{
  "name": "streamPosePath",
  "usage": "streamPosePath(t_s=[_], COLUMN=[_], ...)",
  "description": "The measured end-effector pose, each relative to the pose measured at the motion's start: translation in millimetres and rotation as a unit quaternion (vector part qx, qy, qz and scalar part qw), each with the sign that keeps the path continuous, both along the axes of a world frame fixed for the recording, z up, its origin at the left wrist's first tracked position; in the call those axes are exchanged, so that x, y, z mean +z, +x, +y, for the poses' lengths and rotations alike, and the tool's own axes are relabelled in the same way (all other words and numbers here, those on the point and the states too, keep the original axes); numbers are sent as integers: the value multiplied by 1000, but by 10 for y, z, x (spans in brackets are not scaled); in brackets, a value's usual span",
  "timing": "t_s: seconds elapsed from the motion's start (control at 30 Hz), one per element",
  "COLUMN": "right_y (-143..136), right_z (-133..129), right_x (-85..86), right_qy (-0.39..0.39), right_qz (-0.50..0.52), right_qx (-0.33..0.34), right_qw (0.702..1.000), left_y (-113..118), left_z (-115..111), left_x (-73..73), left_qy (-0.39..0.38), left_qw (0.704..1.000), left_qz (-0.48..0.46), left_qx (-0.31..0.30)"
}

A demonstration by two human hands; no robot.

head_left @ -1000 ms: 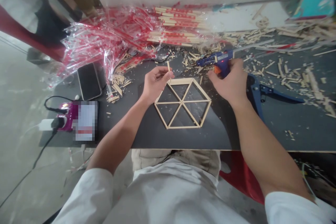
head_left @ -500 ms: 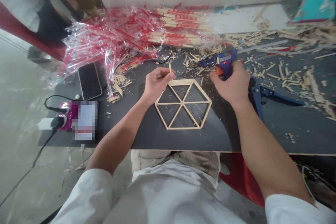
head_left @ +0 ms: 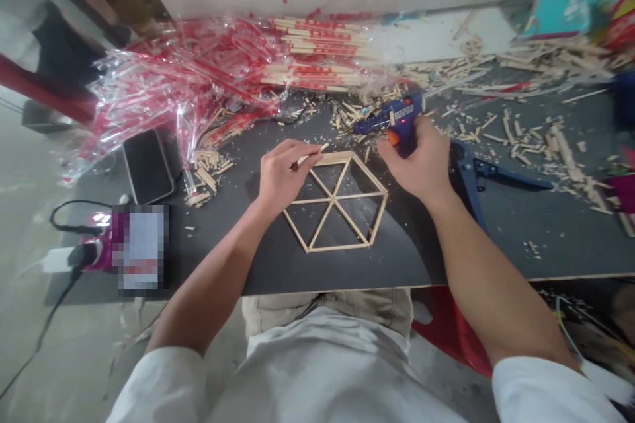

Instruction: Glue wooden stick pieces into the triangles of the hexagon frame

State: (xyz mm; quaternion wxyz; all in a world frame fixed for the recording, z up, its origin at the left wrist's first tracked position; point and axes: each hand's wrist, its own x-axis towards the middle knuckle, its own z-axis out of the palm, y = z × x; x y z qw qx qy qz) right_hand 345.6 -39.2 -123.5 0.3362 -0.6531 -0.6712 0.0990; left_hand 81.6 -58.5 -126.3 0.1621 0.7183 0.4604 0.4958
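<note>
free tabletop (head_left: 337,271) nearside of stick hexagon (head_left: 333,198), glue gun (head_left: 380,121) and scraps (head_left: 507,125) obstructing beyond

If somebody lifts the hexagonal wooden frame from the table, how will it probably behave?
The hexagonal frame is probably light for its size: thin sticks around open gaps. It should stay fairly stiff, because spokes brace it from the centre. It may be fragile, since the sticks seem to join only at narrow ends.

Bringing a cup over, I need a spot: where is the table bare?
Bare: between the hexagonal stick frame and right forearm, plus the strip from frame to the table's front edge. Right of the forearm, nearer than the blue hand tool, lie a few crumbs. Crowded: the far half, with plastic wrappers, wood offcuts and hot glue gun.
</note>
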Motion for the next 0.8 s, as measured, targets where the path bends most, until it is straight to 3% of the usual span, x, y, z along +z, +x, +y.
streamPosePath(t_s=[0.23, 0.8], right_y=[2, 20], right_z=[-38, -36], right_x=[44, 50], right_qy=[-10, -21], right_qz=[-23, -29], right_qx=[24, 50], right_qw=[999, 998], left_y=[-24, -24], left_z=[-44, -43], left_x=[14, -3], left_qy=[-16, -1], left_qw=[995, 994], left_qz=[96, 109], left_qx=[23, 15])
